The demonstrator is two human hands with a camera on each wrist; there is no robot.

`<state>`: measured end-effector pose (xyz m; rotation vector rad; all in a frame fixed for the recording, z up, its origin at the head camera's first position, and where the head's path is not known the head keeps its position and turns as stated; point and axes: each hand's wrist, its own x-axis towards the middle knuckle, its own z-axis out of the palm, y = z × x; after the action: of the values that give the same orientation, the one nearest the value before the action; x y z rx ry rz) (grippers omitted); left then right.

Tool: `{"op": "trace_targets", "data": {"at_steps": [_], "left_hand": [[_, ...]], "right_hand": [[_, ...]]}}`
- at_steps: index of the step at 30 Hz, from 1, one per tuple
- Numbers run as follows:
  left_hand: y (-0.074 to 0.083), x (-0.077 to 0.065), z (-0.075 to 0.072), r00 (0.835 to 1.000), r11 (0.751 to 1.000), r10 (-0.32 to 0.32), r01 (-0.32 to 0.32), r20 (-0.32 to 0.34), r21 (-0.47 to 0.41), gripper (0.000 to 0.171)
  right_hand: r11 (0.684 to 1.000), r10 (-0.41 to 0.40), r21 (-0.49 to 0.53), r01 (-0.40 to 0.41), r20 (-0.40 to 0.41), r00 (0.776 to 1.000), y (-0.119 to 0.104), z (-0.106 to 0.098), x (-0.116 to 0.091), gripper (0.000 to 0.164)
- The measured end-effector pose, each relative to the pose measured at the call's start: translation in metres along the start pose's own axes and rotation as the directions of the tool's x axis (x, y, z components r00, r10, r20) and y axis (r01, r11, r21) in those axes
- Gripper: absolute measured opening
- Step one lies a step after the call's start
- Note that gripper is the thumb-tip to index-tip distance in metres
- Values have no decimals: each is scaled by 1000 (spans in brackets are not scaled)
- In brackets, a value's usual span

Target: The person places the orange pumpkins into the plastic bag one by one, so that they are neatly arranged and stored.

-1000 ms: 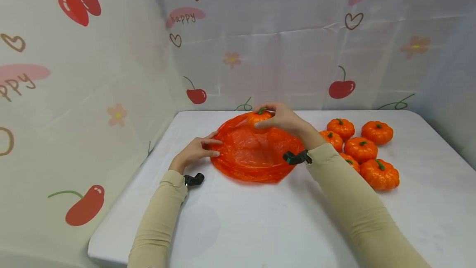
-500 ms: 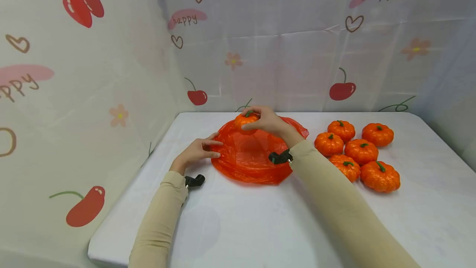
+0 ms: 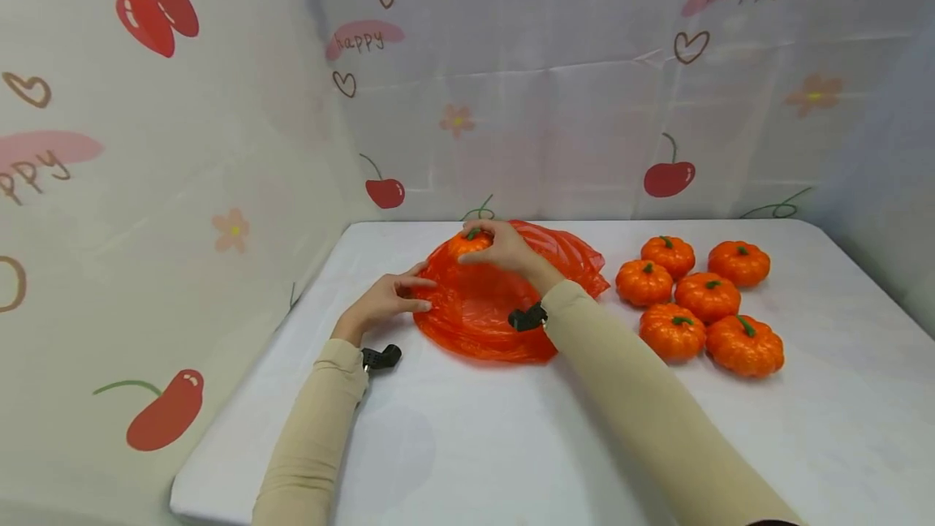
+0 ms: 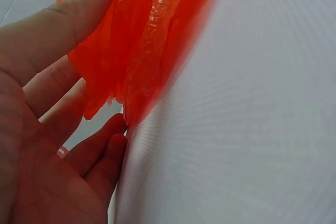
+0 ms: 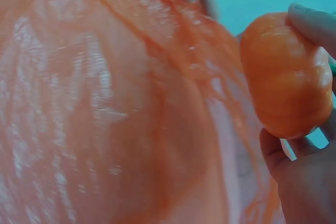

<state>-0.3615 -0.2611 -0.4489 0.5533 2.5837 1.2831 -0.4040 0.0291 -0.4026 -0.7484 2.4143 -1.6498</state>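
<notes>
A red, see-through plastic bag [image 3: 485,339] lies spread on the white table with its mouth wide. My left hand [image 3: 383,303] grips the bag's left edge; in the left wrist view the thumb [image 4: 84,3] is over the plastic [image 4: 149,45] and some fingers pass behind it. With curled fingers and thumb, my right hand [image 3: 511,254] holds a small orange toy pumpkin [image 3: 467,245] with a green stem over the back left part of the bag. In the right wrist view that pumpkin [image 5: 286,77] sits between thumb and fingers, beside the bag's crinkled film [image 5: 105,114].
Several more orange pumpkins [image 3: 707,295] stand grouped on the right side of the table [image 3: 467,445]. Cherry-printed sheets [image 3: 548,128] hang behind and to the left. Small black devices [image 3: 527,316] are strapped at both wrists.
My right hand has carried the pumpkin leftward over the bag, uncovering the grouped pumpkins behind the sleeve. The bag's back right edge shows more fully. My left hand stays in place.
</notes>
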Motion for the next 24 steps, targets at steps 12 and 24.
{"op": "trace_targets", "data": {"at_steps": [12,24], "left_hand": [[2,0,-1,1000,1000,15,-15,10,6,44],[0,-3,0,1000,1000,14,-14,-2,10,45]], "right_hand": [[991,96,-87,-102,-70,993,16,23,6,41],[988,40,-145,-51,-82,996,27,37,9,41]]}}
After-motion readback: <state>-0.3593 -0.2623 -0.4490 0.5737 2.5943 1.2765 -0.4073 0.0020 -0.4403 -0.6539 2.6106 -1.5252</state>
